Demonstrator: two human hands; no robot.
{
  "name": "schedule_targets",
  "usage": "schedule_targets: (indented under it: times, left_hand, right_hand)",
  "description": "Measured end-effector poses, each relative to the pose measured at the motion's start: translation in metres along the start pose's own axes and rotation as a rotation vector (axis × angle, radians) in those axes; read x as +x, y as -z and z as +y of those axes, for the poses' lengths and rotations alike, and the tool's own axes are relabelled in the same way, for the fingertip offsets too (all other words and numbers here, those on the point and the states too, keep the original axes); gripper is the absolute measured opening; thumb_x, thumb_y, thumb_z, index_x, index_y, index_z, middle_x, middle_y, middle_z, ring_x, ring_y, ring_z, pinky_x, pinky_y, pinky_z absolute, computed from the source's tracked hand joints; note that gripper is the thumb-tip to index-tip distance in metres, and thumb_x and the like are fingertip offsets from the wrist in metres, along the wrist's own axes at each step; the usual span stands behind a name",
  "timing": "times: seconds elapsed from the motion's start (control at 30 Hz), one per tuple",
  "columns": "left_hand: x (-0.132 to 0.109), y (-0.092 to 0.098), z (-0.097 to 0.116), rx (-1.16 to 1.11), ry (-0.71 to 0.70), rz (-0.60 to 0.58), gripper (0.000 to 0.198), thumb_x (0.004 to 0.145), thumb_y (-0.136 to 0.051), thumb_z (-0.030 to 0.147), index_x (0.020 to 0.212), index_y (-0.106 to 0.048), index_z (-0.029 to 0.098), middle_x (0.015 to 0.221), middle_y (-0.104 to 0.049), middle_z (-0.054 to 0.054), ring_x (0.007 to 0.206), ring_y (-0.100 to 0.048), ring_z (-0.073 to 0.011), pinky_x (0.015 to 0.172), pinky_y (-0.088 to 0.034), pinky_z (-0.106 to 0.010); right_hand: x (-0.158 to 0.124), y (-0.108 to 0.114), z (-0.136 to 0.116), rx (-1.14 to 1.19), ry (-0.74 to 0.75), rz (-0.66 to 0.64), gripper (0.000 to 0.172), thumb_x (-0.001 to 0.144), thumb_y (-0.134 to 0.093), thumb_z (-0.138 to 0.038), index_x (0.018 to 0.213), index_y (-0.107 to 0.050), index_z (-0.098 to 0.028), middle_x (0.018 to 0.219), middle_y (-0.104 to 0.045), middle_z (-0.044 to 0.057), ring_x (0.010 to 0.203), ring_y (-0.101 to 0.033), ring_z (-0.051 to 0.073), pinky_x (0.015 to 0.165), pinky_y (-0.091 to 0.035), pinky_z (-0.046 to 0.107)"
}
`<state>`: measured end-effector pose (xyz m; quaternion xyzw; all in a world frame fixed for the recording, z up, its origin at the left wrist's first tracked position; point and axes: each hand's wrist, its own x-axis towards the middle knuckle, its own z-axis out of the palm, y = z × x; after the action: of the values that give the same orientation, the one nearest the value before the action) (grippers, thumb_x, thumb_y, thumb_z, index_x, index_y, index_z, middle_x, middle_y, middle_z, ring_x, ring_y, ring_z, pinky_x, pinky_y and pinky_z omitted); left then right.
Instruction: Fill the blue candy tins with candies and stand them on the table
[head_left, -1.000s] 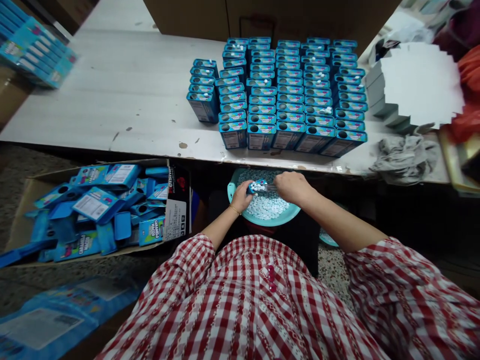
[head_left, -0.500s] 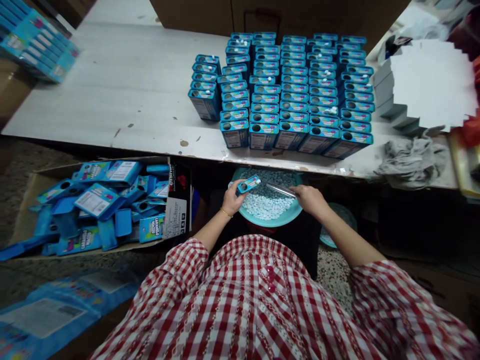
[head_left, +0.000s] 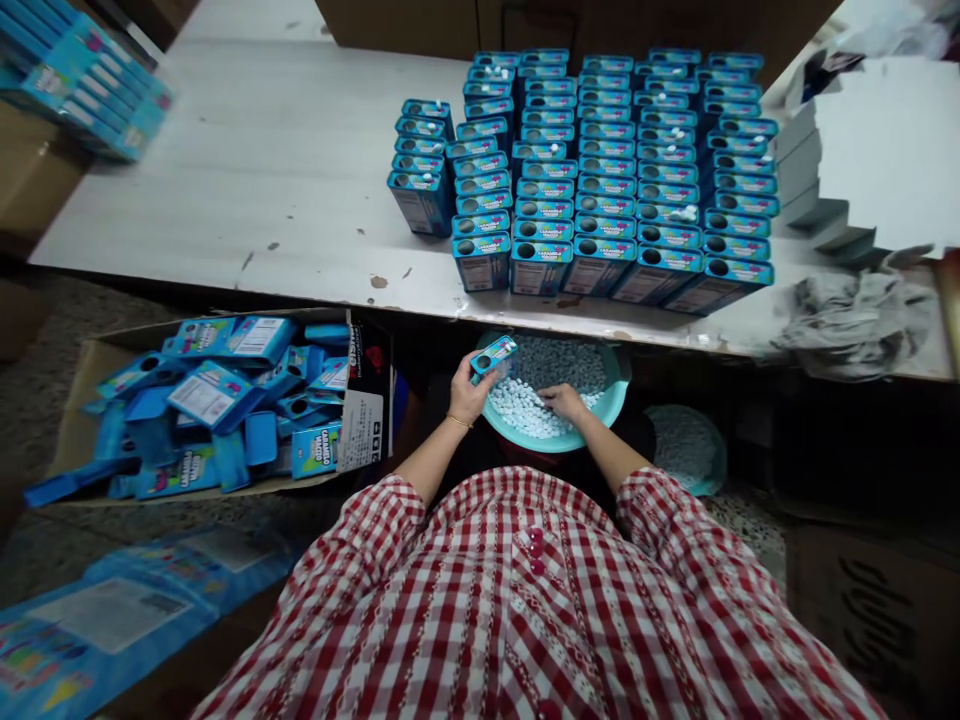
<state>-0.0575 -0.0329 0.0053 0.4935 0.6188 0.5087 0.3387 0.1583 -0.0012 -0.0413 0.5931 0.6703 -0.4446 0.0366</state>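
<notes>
My left hand is closed around a small blue tin, held tilted over the left part of a turquoise basin. The tin's top has a round dark opening, with white bits near its upper end. White candy pellets fill the basin. My right hand reaches down into them, fingers closed low at the pellets' surface. The metal scoop it held a moment ago is hidden, apparently sunk among the pellets under the fingers.
Rows of upright blue tins stand on the white table, some with pellets on top. On the left, a carton holds jumbled blue tins. A second basin stands lower right. Crumpled cloth lies at the table's right.
My right hand has moved left and down into the pellets, and the scoop has gone out of sight. The tin in my left hand has risen slightly and tilted. The view has shifted a little.
</notes>
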Motion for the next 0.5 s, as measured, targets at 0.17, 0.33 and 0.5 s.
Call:
schedule_targets:
  times: [0.17, 0.33, 0.5]
  left_hand:
    - [0.005, 0.013, -0.002, -0.027, 0.008, 0.048, 0.045, 0.069, -0.066, 0.031, 0.108, -0.052, 0.015, 0.101, -0.062, -0.007, 0.090, -0.060, -0.0175, 0.084, -0.048, -0.031]
    - [0.006, 0.010, 0.003, 0.065, -0.056, 0.000, 0.040, 0.071, -0.064, 0.029, 0.107, -0.054, 0.016, 0.101, -0.063, -0.007, 0.091, -0.060, -0.0182, 0.084, -0.048, -0.032]
    - [0.000, -0.005, 0.006, 0.213, -0.142, -0.163, 0.037, 0.073, -0.059, 0.021, 0.109, -0.054, 0.017, 0.110, -0.062, -0.008, 0.101, -0.058, -0.0209, 0.090, -0.046, -0.034]
  right_hand:
    - [-0.018, 0.018, 0.001, 0.183, -0.010, 0.013, 0.037, 0.069, -0.054, -0.007, 0.103, -0.069, -0.012, 0.084, -0.071, 0.005, 0.067, -0.062, 0.013, 0.063, -0.050, 0.022]
    - [-0.057, 0.066, -0.009, 0.308, 0.004, 0.022, 0.035, 0.070, -0.054, -0.012, 0.102, -0.069, -0.009, 0.065, -0.068, 0.003, 0.049, -0.053, 0.009, 0.048, -0.044, 0.020]
    - [-0.089, 0.109, -0.059, -0.083, 0.203, 0.089, 0.032, 0.074, -0.049, -0.014, 0.098, -0.071, -0.018, 0.085, -0.070, 0.005, 0.071, -0.062, 0.014, 0.064, -0.046, 0.022]
